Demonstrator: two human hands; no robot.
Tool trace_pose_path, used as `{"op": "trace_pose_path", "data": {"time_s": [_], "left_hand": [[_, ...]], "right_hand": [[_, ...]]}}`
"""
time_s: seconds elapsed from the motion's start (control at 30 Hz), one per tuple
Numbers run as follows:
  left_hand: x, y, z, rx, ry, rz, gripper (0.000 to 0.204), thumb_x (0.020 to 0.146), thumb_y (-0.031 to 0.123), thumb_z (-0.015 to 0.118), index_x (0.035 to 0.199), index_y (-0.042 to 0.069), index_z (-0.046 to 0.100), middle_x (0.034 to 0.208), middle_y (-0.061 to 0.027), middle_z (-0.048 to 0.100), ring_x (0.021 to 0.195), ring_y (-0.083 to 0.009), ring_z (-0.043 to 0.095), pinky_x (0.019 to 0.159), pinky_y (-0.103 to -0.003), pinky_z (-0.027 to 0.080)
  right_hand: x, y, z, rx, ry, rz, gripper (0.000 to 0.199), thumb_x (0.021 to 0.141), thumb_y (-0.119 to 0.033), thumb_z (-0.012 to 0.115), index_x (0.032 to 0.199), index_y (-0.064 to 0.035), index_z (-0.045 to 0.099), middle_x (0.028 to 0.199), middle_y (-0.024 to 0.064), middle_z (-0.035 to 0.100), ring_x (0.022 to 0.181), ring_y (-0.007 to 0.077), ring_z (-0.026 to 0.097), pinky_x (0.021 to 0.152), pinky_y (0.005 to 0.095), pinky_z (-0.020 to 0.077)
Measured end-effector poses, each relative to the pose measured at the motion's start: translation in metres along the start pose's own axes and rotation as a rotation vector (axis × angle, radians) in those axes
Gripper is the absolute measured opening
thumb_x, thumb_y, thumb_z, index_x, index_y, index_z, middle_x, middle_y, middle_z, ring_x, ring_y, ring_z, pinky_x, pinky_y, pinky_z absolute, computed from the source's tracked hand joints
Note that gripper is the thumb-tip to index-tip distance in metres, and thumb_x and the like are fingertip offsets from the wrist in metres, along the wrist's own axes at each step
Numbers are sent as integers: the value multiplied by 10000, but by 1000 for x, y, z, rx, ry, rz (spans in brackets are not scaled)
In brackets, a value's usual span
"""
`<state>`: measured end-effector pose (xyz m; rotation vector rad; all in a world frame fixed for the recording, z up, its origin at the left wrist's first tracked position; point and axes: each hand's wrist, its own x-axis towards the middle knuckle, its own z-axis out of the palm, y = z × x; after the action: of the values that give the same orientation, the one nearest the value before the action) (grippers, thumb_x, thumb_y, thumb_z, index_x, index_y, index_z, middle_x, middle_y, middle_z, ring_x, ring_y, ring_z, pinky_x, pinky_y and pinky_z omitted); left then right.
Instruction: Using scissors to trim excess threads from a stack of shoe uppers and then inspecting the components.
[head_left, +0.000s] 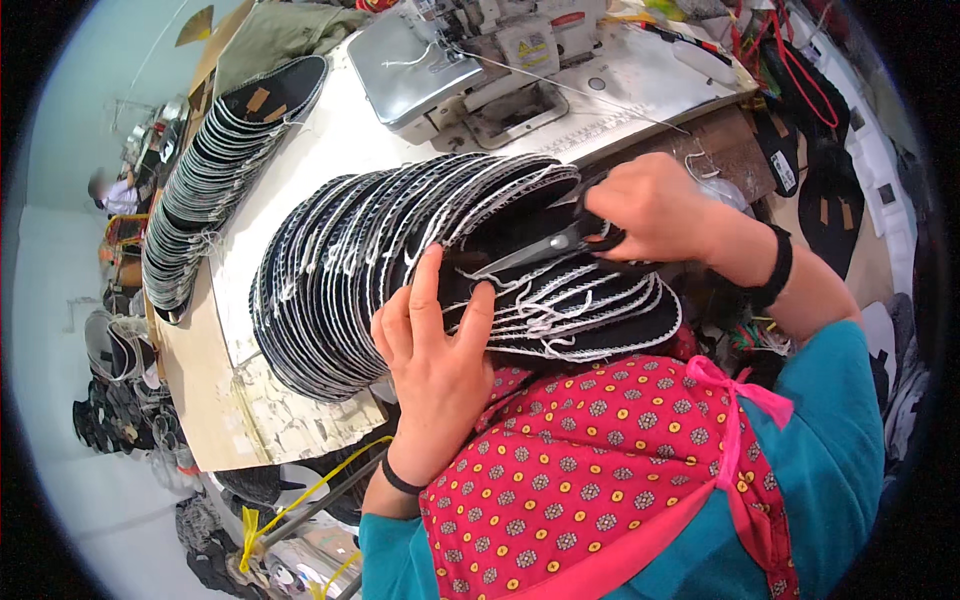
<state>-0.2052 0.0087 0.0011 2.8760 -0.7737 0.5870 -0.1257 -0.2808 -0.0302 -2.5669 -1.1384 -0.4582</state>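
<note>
Black soles, sewing machine on white table

Yellow warning label on the sewing machine and white tag on a black piece, lettering unreadable

The left hand splays, the right hand curls
</note>
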Motion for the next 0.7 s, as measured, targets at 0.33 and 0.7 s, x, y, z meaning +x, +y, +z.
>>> {"op": "trace_pose_path", "data": {"time_s": [0.33,0.7], "left_hand": [[0,-3,1,-22,5,8,423,749,74,654,1165,142,688,1484,-175,486,1151,-313,485,1008,-464,357],[7,1,-4,8,-41,-79,737,609,14,669,1340,92,613,1446,-116,483,1179,-326,458,1049,-451,335]], "right_hand": [[-29,35,-31,-280,25,191,361,689,-319,802,792,-75,558,682,93,589,675,309,622,615,430,488],[-41,22,-21,-123,3,102,354,674,-304,790,809,-69,564,771,107,597,774,310,617,684,420,497]]}}
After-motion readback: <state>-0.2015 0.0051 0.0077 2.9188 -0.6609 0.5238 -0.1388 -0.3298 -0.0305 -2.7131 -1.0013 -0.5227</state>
